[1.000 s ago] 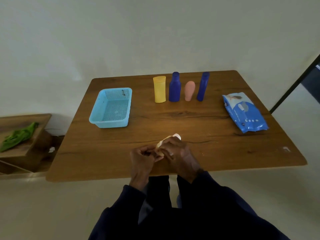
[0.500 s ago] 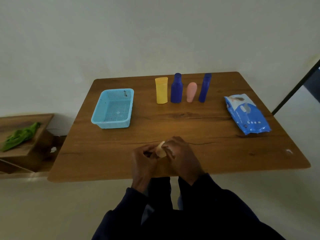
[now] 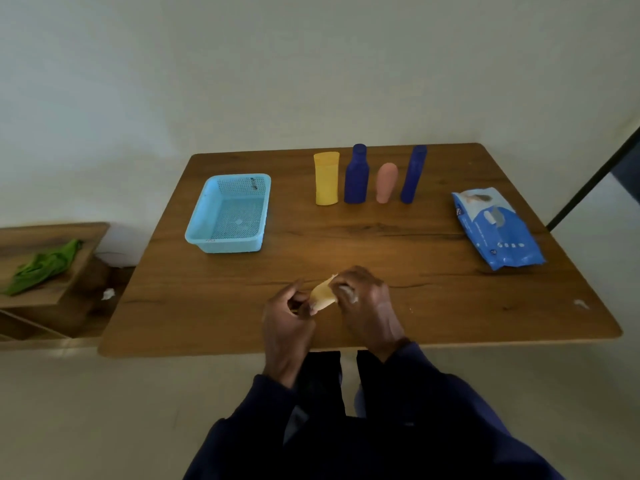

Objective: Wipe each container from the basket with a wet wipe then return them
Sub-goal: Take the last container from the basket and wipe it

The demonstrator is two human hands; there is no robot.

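Tube [image 3: 323,296]: between both hands, above the table's [image 3: 450,306] near edge — long axis slanting up-right.
Left hand [image 3: 287,318]: pinching the lower end.
Right hand [image 3: 363,299]: closed over the upper end, wipe barely visible.
Basket [image 3: 258,237]: far-left — left hand nearer.

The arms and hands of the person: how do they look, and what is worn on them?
Both arms are covered by long dark navy sleeves that end at the wrists. The left hand and the right hand are bare: no gloves, and no ring, watch or bracelet can be seen. The sleeves look plain, with no visible markings.
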